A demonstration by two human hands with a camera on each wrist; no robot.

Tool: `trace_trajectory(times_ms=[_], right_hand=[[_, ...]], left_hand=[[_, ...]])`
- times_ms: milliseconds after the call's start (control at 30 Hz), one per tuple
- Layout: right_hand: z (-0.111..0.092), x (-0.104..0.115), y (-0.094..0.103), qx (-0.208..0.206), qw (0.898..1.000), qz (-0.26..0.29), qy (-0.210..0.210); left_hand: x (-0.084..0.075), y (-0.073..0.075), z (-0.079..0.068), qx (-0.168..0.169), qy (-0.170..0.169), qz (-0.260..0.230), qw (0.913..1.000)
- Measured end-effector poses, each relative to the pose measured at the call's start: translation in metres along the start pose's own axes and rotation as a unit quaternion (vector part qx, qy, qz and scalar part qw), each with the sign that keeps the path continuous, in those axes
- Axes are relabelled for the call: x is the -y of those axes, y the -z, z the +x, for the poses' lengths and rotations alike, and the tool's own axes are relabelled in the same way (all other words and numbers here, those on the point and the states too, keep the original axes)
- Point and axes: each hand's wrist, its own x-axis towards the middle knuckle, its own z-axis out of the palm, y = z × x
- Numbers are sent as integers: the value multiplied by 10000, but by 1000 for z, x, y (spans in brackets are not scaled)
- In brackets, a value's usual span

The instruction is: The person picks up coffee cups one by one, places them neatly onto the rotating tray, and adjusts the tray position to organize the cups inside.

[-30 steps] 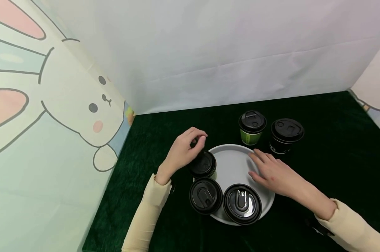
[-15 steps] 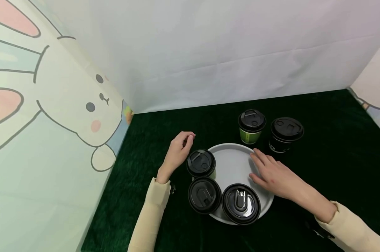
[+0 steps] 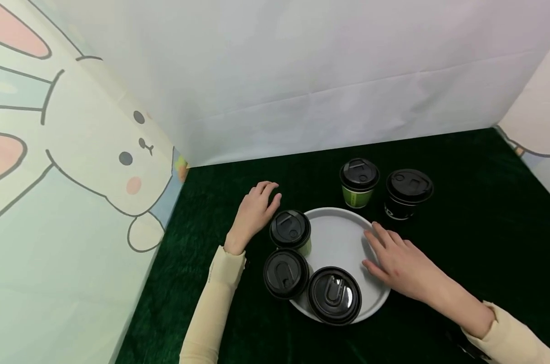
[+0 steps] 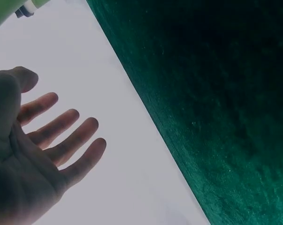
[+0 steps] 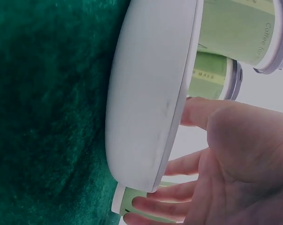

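A grey-white round tray [image 3: 340,237] lies on the green cloth, carrying three black-lidded paper cups near its left and front rim: a back-left cup [image 3: 290,230], a left cup [image 3: 286,274] and a front cup with a shiny lid [image 3: 334,296]. My left hand [image 3: 253,212] hovers just behind and left of the back-left cup, holding nothing, its fingers spread and slightly bent. At the tray's right rim is my right hand [image 3: 399,263], fingers extended. In the right wrist view its thumb [image 5: 200,112] touches the tray rim [image 5: 179,103].
Behind the tray stand a green cup [image 3: 358,184] and a dark cup [image 3: 407,194], both with black lids. A white wall sheet [image 3: 320,76] borders the cloth's back edge. On the left hangs a sheet with a rabbit drawing [image 3: 97,141].
My left hand has drawn back left from the back-left cup and its fingers have spread. The tray's cups have shifted slightly clockwise, while my right hand has come slightly nearer at the rim.
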Motion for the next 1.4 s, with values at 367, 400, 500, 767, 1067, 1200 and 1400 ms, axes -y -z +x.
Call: trace_trajectory(times_ms=[367,400,500,767,1067,1200,1400], right_hand=[[-25,20,-1,-538,9937,-981,-89],[-27,21,-2,-617,9929,-1015,-85],[-33,25,-3,-807,9904,-1122,-70],[-48,43,3,-331,9893,-1391,-303],[-62,67,12,361,9881,-1433,-419],[-64,71,16,710,9879,-1306,-447],[-61,68,27,603,9904,-1147,-471]], left_hand=[[2,3,7,95,41,-49,9999],[1,3,7,98,36,-63,9999],[2,4,8,104,34,-74,9999],[3,8,13,105,-48,60,9999],[4,14,18,142,-141,218,9996],[4,18,23,284,-174,286,9990],[-2,33,43,619,-231,498,9966]])
